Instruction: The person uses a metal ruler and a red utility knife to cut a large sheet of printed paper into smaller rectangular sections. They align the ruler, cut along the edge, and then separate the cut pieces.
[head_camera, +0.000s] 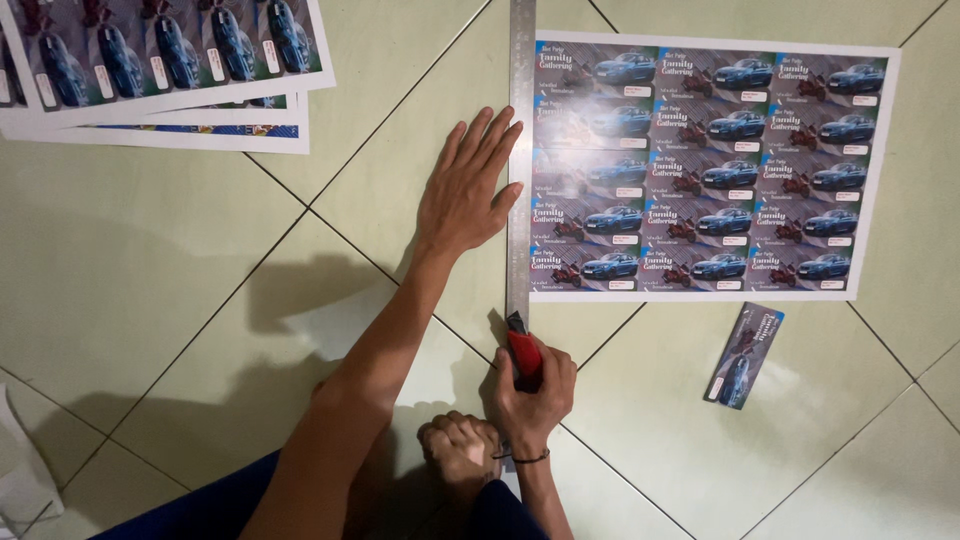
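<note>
I sat on the pale green tiled floor (150, 250), and everything lay on it. The largest piece was the printed sheet (710, 165), a white-edged page covered in rows of small cards showing blue cars, lying flat to the right of my arms. Up in the far left corner a stack of similar printed sheets (170, 70) lay fanned out, well apart from my work. A long steel ruler (521, 150) ran straight away from me, resting along the left edge of the printed sheet. My left hand (468, 185) lay flat and spread, palm down on the floor, with the fingertips pressing on the ruler's left side. My right hand (530, 395) was closed in a fist around a red utility knife (524, 352), its tip at the near end of the ruler, just below the sheet's lower left corner. A dark band circled that wrist. One single cut card (744, 355) lay loose and tilted on the floor, near the sheet's bottom edge, to the right of my knife hand.
</note>
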